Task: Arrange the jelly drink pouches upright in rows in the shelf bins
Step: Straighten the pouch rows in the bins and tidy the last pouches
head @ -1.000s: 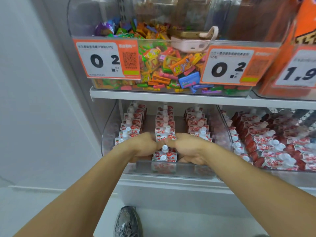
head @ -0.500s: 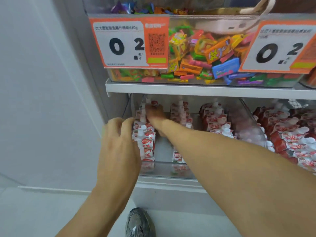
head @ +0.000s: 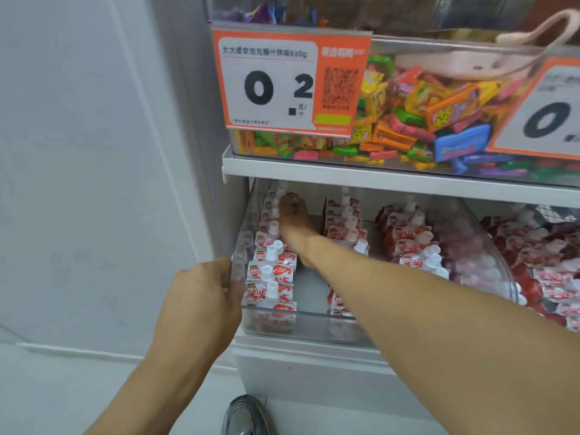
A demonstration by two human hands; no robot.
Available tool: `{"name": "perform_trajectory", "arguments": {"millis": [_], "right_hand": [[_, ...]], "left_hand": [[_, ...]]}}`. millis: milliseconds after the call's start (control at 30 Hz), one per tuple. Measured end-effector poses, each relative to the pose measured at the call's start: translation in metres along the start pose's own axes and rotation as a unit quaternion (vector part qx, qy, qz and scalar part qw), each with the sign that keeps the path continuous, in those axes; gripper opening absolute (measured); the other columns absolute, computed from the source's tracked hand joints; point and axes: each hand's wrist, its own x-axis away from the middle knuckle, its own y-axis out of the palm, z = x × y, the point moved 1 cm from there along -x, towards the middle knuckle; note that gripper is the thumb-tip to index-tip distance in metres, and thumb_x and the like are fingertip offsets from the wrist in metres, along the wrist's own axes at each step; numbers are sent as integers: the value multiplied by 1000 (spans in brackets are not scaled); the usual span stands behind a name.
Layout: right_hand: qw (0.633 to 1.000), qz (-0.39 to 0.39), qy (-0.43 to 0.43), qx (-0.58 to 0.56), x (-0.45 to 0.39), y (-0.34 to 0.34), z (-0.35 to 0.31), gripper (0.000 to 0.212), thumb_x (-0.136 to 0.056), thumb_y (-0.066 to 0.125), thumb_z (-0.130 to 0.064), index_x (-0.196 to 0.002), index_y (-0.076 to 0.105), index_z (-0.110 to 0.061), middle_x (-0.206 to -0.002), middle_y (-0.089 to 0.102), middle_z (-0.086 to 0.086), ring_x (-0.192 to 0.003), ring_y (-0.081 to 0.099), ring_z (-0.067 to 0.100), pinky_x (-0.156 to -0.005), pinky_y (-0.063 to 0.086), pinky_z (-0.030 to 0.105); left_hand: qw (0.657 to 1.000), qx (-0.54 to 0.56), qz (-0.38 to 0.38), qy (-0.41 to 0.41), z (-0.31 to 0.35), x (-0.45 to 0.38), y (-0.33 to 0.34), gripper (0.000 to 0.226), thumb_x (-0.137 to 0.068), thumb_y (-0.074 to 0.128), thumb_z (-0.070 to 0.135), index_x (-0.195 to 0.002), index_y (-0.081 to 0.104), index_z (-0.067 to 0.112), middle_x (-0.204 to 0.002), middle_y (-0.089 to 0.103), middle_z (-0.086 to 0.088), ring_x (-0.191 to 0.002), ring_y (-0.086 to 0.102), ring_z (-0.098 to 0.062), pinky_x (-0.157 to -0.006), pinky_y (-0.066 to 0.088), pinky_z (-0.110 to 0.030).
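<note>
Plain white wall (head: 88, 152) at far left, pale floor below. Left hand (head: 204, 296) against the front left corner of the clear shelf bin (head: 314, 324), fingers (head: 230, 279) curled round its side wall. Toe of a grey shoe (head: 248, 416) on the floor beneath. Inside the bin, three rows of red-and-white jelly drink pouches (head: 273, 277) with white screw caps, standing upright; strawberry emblem and red lettering on the packs, too blurred to read. Right hand (head: 293, 215) reaching deep along the left row, forearm crossing over the middle row and hiding part of it; fingers on a pouch near the back, whether pinching or merely touching cannot be told. Above, on the white shelf (head: 376, 177), a clear candy bin (head: 408, 164) heaped with bright wrapped sweets, fronted by an orange price tag (head: 292, 80) reading "0 2", a QR code and "630g" at the end of a line of Chinese characters. Pale pink strapped item (head: 470, 61) lying on top of the sweets. Second orange tag (head: 546, 111) at right, cut by the frame edge, "0" legible. Neighbouring bin (head: 549, 265) at lower right, loosely piled with more pouches.
</note>
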Motion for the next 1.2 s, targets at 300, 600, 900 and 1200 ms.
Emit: {"name": "perform_trajectory", "arguments": {"millis": [300, 600, 900, 1200], "right_hand": [[998, -40, -19, 34, 17, 5, -8, 75, -93, 43, -53, -153, 18, -16, -160, 21, 2, -144, 27, 28, -115, 30, 48], [990, -77, 119, -11, 65, -1, 5, 71, -101, 27, -56, -154, 15, -12, -160, 24, 10, -144, 27, 32, -118, 23, 46], [962, -220, 157, -49, 100, -18, -22, 61, -106, 29, -42, -156, 10, -15, -164, 14, 5, -150, 17, 25, -119, 16, 45], [916, 3, -276, 291, 195, -130, 0, 39, -94, 55, -38, -132, 48, -32, -126, 52, -18, -110, 51, 0, -93, 42, 20]], "left_hand": [[999, 12, -15, -32, 3, 2, -2, 11, -85, 60, 25, -79, 66, 18, -67, 71, 3, -64, 63, -25, -57, 52, -35], [992, 66, -67, -79, 0, 3, -7, 16, -84, 56, 20, -86, 71, 13, -76, 72, -10, -66, 68, -31, -63, 57, -42], [985, 70, -97, -125, 11, 1, -14, 17, -88, 56, 17, -85, 73, 14, -73, 73, -8, -46, 67, -11, -52, 55, -29], [982, -66, 99, 144, 77, 13, -27, 18, -86, 63, 31, -99, 65, 20, -86, 63, 3, -78, 62, -24, -65, 50, -35]]}}
